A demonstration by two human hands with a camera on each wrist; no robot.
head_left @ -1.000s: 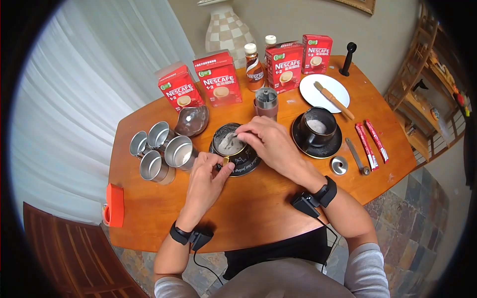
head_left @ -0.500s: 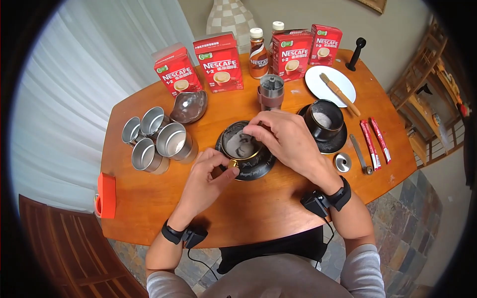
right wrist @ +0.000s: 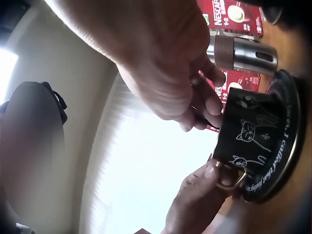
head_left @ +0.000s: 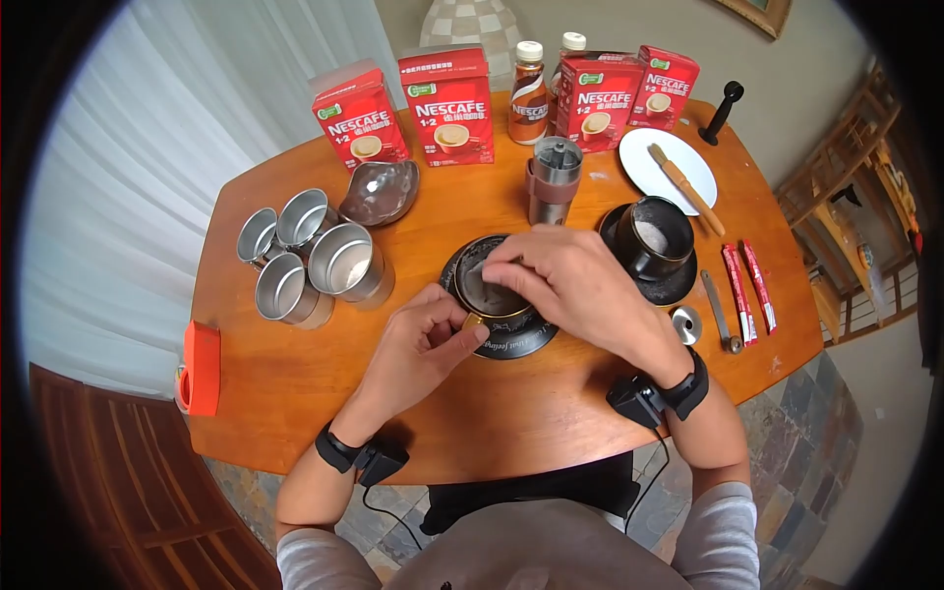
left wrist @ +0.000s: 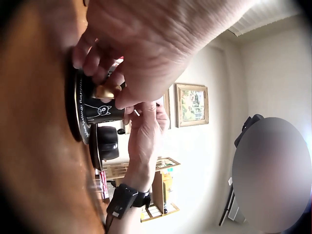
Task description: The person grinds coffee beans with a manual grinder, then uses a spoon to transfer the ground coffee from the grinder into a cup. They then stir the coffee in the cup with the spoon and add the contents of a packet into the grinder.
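Observation:
A black cup with white cat drawings and a gold rim stands on a black saucer with white lettering. My left hand pinches the cup's gold handle between thumb and fingers. Above the cup's mouth my right hand, fingers bent together, pinches a thin stirrer-like utensil. Most of that utensil is hidden by the fingers and the cup wall, so I cannot tell its exact kind. Greyish contents show inside the cup in the head view.
A second black cup with pale powder stands to the right, near red sachets. Behind are a coffee grinder, red Nescafe boxes and a white plate with a brush. Steel cups stand left.
The right hand's fingers have shifted over the cup's mouth, and less pale content shows inside. My left hand stays on the handle. The head view has shifted slightly.

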